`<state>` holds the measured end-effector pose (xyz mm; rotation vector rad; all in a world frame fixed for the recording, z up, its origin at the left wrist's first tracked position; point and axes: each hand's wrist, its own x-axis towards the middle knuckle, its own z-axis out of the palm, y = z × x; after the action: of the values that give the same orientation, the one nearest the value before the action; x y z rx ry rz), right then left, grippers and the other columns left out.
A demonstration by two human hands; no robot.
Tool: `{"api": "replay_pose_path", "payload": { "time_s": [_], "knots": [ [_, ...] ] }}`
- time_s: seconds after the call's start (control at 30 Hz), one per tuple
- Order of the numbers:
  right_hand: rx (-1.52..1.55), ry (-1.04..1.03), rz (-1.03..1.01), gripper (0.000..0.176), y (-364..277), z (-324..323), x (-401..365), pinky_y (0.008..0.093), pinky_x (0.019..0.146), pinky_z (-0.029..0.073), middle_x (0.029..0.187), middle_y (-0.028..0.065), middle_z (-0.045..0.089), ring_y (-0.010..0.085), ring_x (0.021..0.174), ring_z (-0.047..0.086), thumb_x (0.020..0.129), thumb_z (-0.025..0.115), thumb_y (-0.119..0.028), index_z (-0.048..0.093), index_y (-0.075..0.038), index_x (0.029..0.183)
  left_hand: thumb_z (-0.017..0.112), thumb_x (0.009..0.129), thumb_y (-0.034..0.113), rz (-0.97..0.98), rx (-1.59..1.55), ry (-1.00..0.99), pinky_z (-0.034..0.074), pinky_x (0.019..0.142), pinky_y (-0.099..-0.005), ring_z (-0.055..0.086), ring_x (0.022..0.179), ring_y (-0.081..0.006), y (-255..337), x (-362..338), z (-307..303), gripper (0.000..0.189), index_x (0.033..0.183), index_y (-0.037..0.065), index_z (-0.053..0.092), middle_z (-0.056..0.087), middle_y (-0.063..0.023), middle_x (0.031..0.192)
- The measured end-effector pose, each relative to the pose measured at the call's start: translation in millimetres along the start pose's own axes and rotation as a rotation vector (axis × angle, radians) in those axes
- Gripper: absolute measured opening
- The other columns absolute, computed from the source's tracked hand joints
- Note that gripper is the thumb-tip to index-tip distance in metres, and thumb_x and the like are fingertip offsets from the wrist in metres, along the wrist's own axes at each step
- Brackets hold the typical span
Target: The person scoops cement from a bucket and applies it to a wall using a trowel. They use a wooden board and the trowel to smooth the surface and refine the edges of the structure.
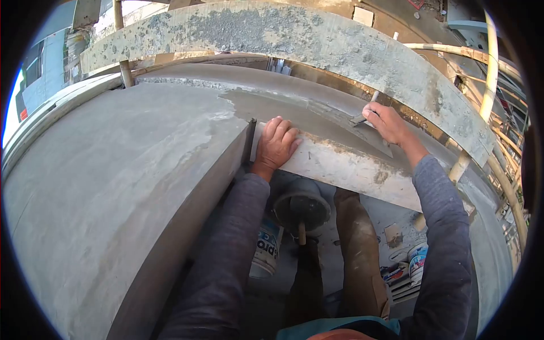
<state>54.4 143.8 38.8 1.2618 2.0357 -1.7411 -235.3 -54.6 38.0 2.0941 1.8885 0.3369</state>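
Note:
My left hand is closed over the left end of a pale, mortar-stained board, its fingers curled over the far edge. Beside that hand, a dark upright strip stands at the corner of the grey concrete. In my right hand is a trowel, gripped by its handle, with the blade low on the ledge behind the board. Darker, damp-looking mortar covers the ledge between the hands. My fingers hide part of the trowel handle.
A curved plank crusted with mortar crosses ahead, among bamboo poles. Smooth concrete spreads to the left. Below the board are a black rubber bowl, a white bucket, a smaller tub and my legs.

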Motion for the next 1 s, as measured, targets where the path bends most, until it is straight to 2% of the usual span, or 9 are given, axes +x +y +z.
{"api": "replay_pose_path", "payload": {
  "time_s": [0.17,0.27,0.33,0.5,0.6,0.7,0.77,0.83,1.0],
  "knots": [
    [0.016,-0.162,0.005,0.045,-14,64,112,0.0420,0.081,0.047,0.093,0.0198,0.066,0.0342,0.089,0.063,0.098,0.049,-0.046,0.062,-0.003,0.105,0.074,0.077,0.030,0.039,-0.056,0.106,0.044,0.100,-0.0463,0.050,0.114,-0.0307,-3,-4,7,0.025,0.094,0.015,0.063,0.058,-0.0071,0.112],
    [-0.004,-0.202,-0.079,0.048,-33,96,158,0.0428,0.081,0.047,0.094,0.0203,0.066,0.0352,0.090,0.063,0.098,0.048,-0.048,0.062,-0.003,0.104,0.075,0.078,0.029,0.055,-0.064,0.149,0.046,0.098,-0.0458,0.050,0.112,-0.0305,-5,-5,10,0.022,0.090,0.016,0.063,0.056,-0.0068,0.111],
    [-0.003,-0.230,-0.113,0.051,-47,117,186,0.0430,0.083,0.046,0.098,0.0205,0.066,0.0356,0.093,0.062,0.098,0.046,-0.050,0.063,-0.002,0.104,0.082,0.070,0.027,0.053,-0.071,0.205,0.047,0.097,-0.0458,0.047,0.115,-0.0294,-5,-8,14,0.026,0.087,0.018,0.065,0.055,-0.0054,0.110],
    [0.010,-0.301,-0.099,0.056,-71,160,252,0.0433,0.087,0.046,0.103,0.0207,0.065,0.0355,0.098,0.061,0.098,0.043,-0.053,0.064,-0.002,0.106,0.078,0.074,0.034,0.041,0.010,0.225,0.043,0.097,-0.0408,0.046,0.112,-0.0232,-5,-9,11,0.018,0.086,0.025,0.066,0.055,0.0005,0.105],
    [-0.002,-0.306,-0.114,0.055,-77,189,280,0.0434,0.087,0.046,0.103,0.0197,0.066,0.0346,0.098,0.061,0.098,0.043,-0.051,0.065,-0.001,0.105,0.073,0.080,0.034,0.034,0.014,0.268,0.042,0.099,-0.0395,0.047,0.110,-0.0218,-6,-12,15,0.017,0.087,0.023,0.062,0.056,0.0007,0.104],
    [0.005,-0.341,-0.169,0.051,-85,192,268,0.0430,0.087,0.045,0.101,0.0179,0.066,0.0331,0.096,0.061,0.098,0.044,-0.048,0.065,-0.002,0.103,0.073,0.078,0.033,0.014,0.009,0.271,0.039,0.098,-0.0373,0.047,0.107,-0.0194,-6,-17,18,0.015,0.085,0.025,0.061,0.055,0.0022,0.103],
    [0.011,-0.379,-0.195,0.050,-99,167,245,0.0426,0.086,0.045,0.098,0.0168,0.067,0.0322,0.094,0.061,0.098,0.044,-0.047,0.065,-0.002,0.101,0.072,0.078,0.032,0.005,0.015,0.286,0.038,0.098,-0.0370,0.047,0.107,-0.0190,-5,-15,18,0.014,0.084,0.026,0.061,0.055,0.0022,0.102],
    [0.036,-0.514,-0.224,0.048,-96,136,224,0.0419,0.086,0.045,0.093,0.0163,0.066,0.0308,0.092,0.061,0.098,0.045,-0.045,0.065,-0.001,0.097,0.075,0.078,0.036,0.022,0.013,0.241,0.038,0.094,-0.0360,0.045,0.107,-0.0185,-7,-15,17,0.018,0.088,0.027,0.064,0.055,0.0026,0.103],
    [0.056,-0.358,-0.087,0.048,-57,147,238,0.0410,0.083,0.045,0.089,0.0169,0.065,0.0287,0.089,0.061,0.098,0.044,-0.044,0.065,-0.002,0.091,0.075,0.078,0.037,0.012,0.007,0.225,0.038,0.094,-0.0363,0.046,0.105,-0.0186,-6,-15,17,0.019,0.089,0.027,0.063,0.055,0.0027,0.103]
  ]
}}
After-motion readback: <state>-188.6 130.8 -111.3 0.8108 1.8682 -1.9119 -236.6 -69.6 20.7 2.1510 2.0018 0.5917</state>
